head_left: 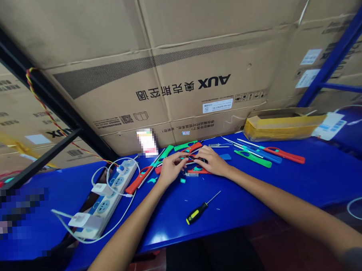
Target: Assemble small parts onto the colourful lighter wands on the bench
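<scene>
Both hands meet over the blue table, among scattered lighter parts. Closed fingers of my left hand (172, 168) pinch one end of a small dark piece (195, 158). My right hand (211, 161) has its fingers closed on the other end of that piece. Red and green lighter bodies lie under and around the hands, and a red one (139, 180) rests left of my left hand. Nearer the front edge is a black and yellow screwdriver (197, 213). A small green cap (183, 180) and a clear lighter part (191, 174) sit just below the hands.
A white power strip (112, 206) with chargers and cables stands at the left. More lighters, including a green one (254, 158), lie to the right. Behind are an open yellow-taped box (282, 127) and a large cardboard box (178, 71). Metal posts flank the table.
</scene>
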`<state>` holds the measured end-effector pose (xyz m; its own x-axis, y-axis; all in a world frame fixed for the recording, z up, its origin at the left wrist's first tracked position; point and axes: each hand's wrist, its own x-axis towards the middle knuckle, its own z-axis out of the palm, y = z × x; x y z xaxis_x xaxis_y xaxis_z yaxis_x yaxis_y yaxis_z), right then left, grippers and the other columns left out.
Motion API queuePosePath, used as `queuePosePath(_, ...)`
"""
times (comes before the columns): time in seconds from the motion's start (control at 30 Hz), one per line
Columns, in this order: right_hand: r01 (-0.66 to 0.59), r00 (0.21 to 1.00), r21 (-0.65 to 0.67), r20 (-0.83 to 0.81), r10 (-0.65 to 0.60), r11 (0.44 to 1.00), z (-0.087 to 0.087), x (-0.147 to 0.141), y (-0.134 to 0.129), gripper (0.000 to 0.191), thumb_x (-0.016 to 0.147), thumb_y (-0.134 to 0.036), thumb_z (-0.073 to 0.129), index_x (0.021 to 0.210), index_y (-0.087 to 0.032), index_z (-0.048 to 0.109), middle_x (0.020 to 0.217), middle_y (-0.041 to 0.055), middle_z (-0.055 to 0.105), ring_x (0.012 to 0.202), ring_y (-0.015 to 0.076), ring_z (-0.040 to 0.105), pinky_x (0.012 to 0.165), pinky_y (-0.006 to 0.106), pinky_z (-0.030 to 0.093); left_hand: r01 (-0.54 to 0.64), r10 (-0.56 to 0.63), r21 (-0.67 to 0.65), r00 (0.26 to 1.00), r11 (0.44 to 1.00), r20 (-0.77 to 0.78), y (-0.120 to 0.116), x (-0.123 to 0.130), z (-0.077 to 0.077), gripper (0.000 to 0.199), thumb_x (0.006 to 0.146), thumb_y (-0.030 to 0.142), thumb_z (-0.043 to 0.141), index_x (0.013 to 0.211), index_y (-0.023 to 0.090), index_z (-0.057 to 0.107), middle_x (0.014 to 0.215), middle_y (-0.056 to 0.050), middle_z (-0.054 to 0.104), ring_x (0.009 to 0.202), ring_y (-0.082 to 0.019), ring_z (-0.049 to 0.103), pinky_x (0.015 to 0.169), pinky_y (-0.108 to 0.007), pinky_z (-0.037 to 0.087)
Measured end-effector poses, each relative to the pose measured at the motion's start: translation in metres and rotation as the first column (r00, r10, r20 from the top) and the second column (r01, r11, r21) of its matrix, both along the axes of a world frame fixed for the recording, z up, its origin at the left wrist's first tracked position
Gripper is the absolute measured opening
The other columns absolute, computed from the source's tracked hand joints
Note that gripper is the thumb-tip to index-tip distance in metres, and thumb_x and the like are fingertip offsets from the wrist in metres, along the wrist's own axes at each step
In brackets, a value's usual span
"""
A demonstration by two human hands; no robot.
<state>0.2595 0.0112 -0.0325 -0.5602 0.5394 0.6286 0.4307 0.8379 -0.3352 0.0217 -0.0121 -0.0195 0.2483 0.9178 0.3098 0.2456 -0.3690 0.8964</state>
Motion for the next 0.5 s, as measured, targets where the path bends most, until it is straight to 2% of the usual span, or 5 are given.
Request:
queuePosePath(0.27,-0.001,1.000,-0.001,-0.011,0.001,1.000,-0.0003,-0.0003,0.0002,0.017,0.108,-0.031,0.060,0.105,-0.021,0.074,0.096,0.0073,0.072,0.096,0.0252,0.061,0.092,0.044,0.050,-0.054,0.055,-0.029,0.998,0.998,0.027,0.0030,-0.0008,0.0003,0.035,0.087,0.044,0.079,0.111,0.019,0.081,0.070,-0.004,0.076,0.058,-0.020,0.069,0.056,-0.029,0.056)
queuePosePath(0.5,0.009,1.000,-0.002,-0.017,-0.009,1.000,0.0017,0.0011,-0.0004,0.016,0.108,-0.030,0.060,0.104,-0.021,0.073,0.098,0.0067,0.073,0.099,0.0248,0.061,0.094,0.043,0.050,-0.086,0.086,0.002,0.994,0.996,0.070,0.0052,-0.0038,0.0059,0.033,0.085,0.045,0.082,0.104,0.018,0.080,0.071,-0.003,0.075,0.051,-0.015,0.063,0.053,-0.026,0.052)
